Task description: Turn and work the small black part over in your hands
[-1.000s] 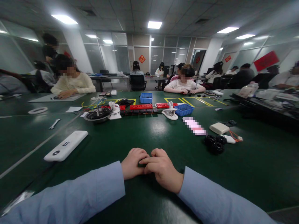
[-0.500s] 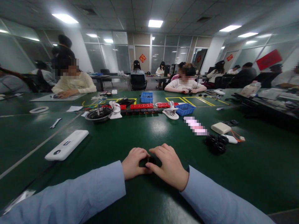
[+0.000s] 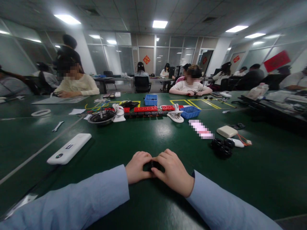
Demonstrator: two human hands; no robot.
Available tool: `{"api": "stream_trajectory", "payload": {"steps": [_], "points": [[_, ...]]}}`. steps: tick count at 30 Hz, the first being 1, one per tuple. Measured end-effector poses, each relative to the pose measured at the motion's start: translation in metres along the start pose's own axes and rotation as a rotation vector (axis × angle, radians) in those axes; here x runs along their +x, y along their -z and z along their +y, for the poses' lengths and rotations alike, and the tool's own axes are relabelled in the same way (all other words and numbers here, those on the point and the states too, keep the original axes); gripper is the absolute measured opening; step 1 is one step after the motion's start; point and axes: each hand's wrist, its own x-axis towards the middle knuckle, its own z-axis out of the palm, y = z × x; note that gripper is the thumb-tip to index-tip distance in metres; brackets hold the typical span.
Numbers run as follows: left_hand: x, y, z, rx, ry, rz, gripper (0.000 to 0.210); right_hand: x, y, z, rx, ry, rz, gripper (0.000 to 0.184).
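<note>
Close in front of me on the green table, my left hand (image 3: 138,167) and my right hand (image 3: 173,171) meet fingertip to fingertip. Between them is a small black part (image 3: 152,164), mostly covered by the fingers, so its kind cannot be made out. Both hands are closed round it, the left from its left side and the right from its right side. Off to the right lies a cluster of several black, round, ring-like pieces (image 3: 223,149), apart from my hands.
A white power bank (image 3: 70,149) lies left, a wrench (image 3: 58,126) beyond it. Farther back are a metal bowl (image 3: 102,118) with dark cables, red-and-black power strips (image 3: 145,109), a white clamp (image 3: 176,114) and a blue bin (image 3: 190,112). A cream box (image 3: 226,131) sits right. Co-workers sit across the table.
My right hand's fingers have closed inward until they meet the left fingertips round the black part. My left hand has hardly moved.
</note>
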Motion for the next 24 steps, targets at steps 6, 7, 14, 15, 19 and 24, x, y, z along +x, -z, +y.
{"api": "stream_trajectory", "payload": {"steps": [6, 7, 14, 15, 19, 24], "points": [[-0.001, 0.0, 0.0, -0.02, 0.004, -0.003, 0.032, -0.001, 0.002, 0.0, 0.063, 0.028, 0.0, 0.021], [-0.001, 0.0, -0.001, -0.023, 0.004, -0.003, 0.032, -0.001, 0.002, 0.0, 0.066, 0.036, -0.004, 0.022], [-0.001, -0.001, -0.003, -0.021, -0.01, -0.002, 0.03, 0.0, 0.004, 0.0, 0.132, 0.104, -0.032, 0.03], [-0.001, -0.001, -0.003, -0.014, -0.008, -0.005, 0.03, 0.0, 0.003, 0.001, 0.143, 0.115, -0.03, 0.032], [0.0, 0.0, -0.001, 0.008, 0.001, -0.019, 0.029, 0.0, 0.0, 0.001, 0.174, 0.153, -0.02, 0.034], [0.0, 0.002, 0.001, 0.004, 0.001, -0.025, 0.028, 0.001, -0.006, 0.001, 0.22, 0.185, -0.012, 0.034]]}}
